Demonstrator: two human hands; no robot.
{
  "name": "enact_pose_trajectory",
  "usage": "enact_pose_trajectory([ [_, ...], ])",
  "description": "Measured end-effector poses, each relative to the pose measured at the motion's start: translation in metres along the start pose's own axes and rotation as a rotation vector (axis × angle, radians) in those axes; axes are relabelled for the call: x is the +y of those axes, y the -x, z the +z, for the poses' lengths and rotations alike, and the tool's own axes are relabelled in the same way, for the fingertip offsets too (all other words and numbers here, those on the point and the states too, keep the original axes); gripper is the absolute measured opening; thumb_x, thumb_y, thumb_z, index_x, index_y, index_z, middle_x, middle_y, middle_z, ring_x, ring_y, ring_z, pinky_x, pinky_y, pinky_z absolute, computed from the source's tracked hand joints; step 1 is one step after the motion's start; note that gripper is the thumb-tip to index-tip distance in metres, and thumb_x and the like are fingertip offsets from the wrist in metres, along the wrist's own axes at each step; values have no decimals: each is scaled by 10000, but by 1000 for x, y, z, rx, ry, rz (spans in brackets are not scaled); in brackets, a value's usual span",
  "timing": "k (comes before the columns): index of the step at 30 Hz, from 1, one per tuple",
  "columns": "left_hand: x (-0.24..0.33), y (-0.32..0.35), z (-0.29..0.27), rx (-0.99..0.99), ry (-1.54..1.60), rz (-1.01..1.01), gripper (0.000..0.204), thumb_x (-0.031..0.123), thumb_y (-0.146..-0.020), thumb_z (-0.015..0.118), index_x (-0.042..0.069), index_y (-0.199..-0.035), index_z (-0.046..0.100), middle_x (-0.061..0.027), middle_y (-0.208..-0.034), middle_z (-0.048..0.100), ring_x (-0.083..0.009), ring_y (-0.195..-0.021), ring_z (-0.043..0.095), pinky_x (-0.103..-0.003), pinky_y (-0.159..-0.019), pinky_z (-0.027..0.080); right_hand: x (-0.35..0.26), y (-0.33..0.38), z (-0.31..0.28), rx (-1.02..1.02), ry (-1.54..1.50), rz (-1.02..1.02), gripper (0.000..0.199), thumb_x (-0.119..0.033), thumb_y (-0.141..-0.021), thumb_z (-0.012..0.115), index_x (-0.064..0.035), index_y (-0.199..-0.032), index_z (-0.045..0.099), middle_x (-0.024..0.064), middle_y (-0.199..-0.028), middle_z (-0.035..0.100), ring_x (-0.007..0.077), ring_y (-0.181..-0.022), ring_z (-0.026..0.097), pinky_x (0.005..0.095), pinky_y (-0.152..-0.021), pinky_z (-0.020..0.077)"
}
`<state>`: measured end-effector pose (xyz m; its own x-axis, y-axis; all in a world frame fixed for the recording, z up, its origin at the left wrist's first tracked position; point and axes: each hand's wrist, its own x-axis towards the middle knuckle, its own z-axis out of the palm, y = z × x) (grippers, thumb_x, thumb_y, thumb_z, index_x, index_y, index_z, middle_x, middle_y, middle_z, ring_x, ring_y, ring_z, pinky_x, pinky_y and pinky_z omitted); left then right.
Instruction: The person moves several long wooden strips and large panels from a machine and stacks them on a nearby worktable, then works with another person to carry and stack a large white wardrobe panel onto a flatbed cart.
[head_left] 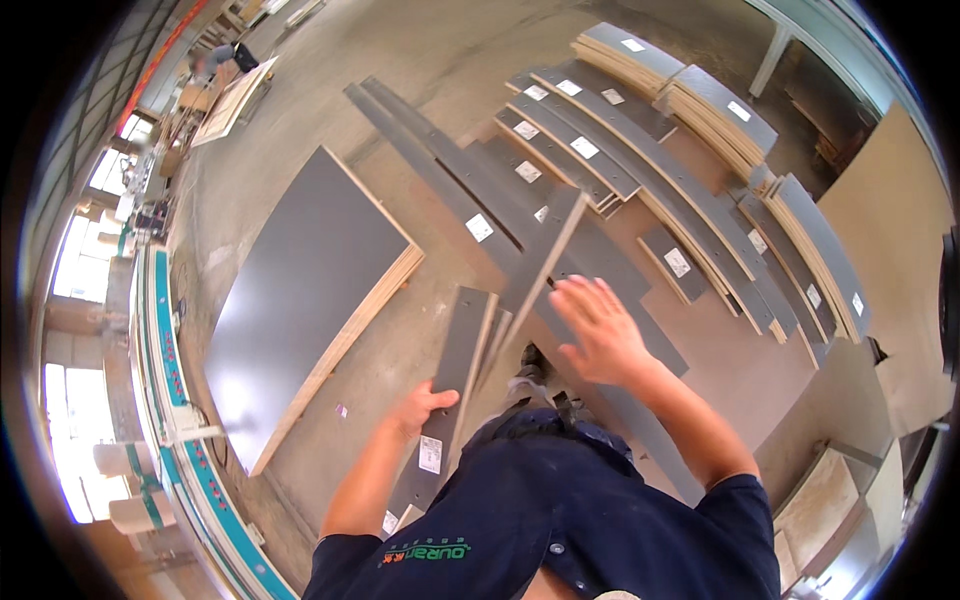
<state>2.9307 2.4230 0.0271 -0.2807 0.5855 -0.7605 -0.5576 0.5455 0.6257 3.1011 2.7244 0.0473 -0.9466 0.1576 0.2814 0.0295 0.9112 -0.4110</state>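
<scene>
Dark-blue shirt [510, 500] closest. Left hand [412, 408] clamped on grey strip [458, 345], thumb over its face, fingers hidden behind. Strip sits just left of the body's midline, long axis running away and slightly right; left hand is the nearer one, right hand [603, 325] apart from it. Right hand: back up, fingers extended, no grip visible. Second board [540, 255], tilted, just left of its fingertips, axis also away and to the right; can't tell if touching. Beyond left hand: wide grey panel [315, 290]. Right side: labelled boards [650, 215], farther stack [620, 55] behind. Another person [225, 60] far upper left, blurred.
</scene>
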Motion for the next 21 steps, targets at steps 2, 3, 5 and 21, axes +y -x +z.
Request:
enact_pose_trajectory([
  [2,15,-4,26,-70,-117,-29,574,326,-707,723,31,-1158,527,-34,-938,592,-112,-802,570,-264,-682,472,-4,-7,-7,-60,123,-93,656,-299,-673,689,-39,-1235,474,135,-1241,480,296,-1185,445,429,-1070,269],
  [3,19,-7,33,-115,-212,-34,596,333,-695,734,27,-1162,525,-33,-942,590,-109,-806,563,-258,-685,465,-4,-8,-11,-91,184,-140,648,-316,-664,695,-33,-1211,493,130,-1206,506,290,-1165,465,432,-1077,257],
  [5,23,-13,44,-210,-339,-43,673,345,-657,768,8,-1183,517,-37,-974,586,-103,-830,539,-241,-689,448,9,4,-14,-372,120,-85,581,-354,-654,703,-47,-1119,541,116,-1081,548,282,-1065,523,415,-1013,335],
  [21,57,-47,55,-355,-155,29,542,174,-709,714,-10,-1174,505,-124,-1043,620,-214,-919,605,-322,-783,493,24,142,-30,-256,-110,240,467,-448,-636,716,-94,-923,612,67,-817,574,248,-799,599,355,-687,483],
])
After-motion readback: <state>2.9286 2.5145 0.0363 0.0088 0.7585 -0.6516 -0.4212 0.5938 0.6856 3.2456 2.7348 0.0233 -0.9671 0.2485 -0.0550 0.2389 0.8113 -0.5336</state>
